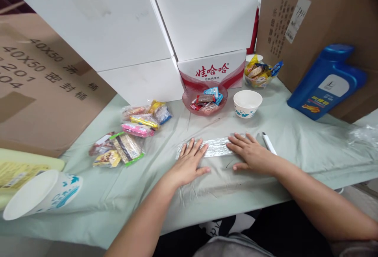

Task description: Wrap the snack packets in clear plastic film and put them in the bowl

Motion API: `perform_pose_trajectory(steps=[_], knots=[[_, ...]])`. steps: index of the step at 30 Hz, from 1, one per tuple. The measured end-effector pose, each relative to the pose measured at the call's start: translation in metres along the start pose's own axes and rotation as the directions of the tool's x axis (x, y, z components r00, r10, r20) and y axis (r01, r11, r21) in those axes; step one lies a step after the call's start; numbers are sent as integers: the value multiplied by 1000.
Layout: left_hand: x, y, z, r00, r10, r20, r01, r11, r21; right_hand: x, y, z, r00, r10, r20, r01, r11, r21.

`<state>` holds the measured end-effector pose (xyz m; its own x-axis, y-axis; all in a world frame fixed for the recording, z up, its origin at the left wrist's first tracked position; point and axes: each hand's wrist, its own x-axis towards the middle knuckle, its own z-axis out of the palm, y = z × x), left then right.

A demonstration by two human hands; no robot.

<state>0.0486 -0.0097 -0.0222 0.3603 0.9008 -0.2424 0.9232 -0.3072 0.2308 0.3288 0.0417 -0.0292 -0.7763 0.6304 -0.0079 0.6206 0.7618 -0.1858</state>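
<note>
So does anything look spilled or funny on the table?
Nothing looks spilled. The shiny strip under the left hand and right hand is crinkled, and a thin dark line, maybe thread, stands out on the pale cloth nearby.

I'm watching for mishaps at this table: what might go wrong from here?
The crinkled shiny strip might bunch up if the left hand and right hand, whose fingers lie on it, slide unevenly. The tablecloth is creased, so a push could drag it and perhaps shift the small paper cup. The white pen-like object lies close beside the right hand and could get knocked.
</note>
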Motion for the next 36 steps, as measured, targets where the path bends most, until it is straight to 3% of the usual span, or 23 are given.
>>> perform_pose_trajectory(steps=[3, 9, 14, 19, 22, 25, 31, 34, 36], knots=[[-1, -2, -2, 998, -4, -64, 7, 999, 48, -7, 21, -12, 996, 79, -35, -80, 997, -22], [-8, 23, -6, 951, 72, -302, -42, 994, 106, -15, 47, -29, 994, 68, -85, -69, 997, -17], [-11, 39, -8, 964, 131, -233, -129, 991, 23, -18, 46, -34, 995, 45, -87, -46, 999, -9], [-10, 18, -12, 955, 90, -283, -49, 988, 148, -23, 28, -41, 1000, 18, -12, -17, 998, 58], [-9, 4, -15, 921, 33, -389, 70, 966, 249, -21, 22, -40, 999, -15, -44, 17, 998, 54], [-8, 5, -14, 876, -12, -482, 139, 964, 229, -16, 25, -33, 992, -43, -117, 47, 998, 29], [-8, 41, 1, 876, 203, -437, -205, 978, 43, -23, 6, -47, 948, -128, -290, 146, 988, 43], [-10, 55, 7, 855, 295, -427, -298, 953, 61, -34, -20, -64, 952, -252, -172, 289, 927, 241], [-13, 62, 10, 816, 426, -389, -434, 898, 73, -37, -33, -70, 924, -374, -78, 368, 816, 446]])
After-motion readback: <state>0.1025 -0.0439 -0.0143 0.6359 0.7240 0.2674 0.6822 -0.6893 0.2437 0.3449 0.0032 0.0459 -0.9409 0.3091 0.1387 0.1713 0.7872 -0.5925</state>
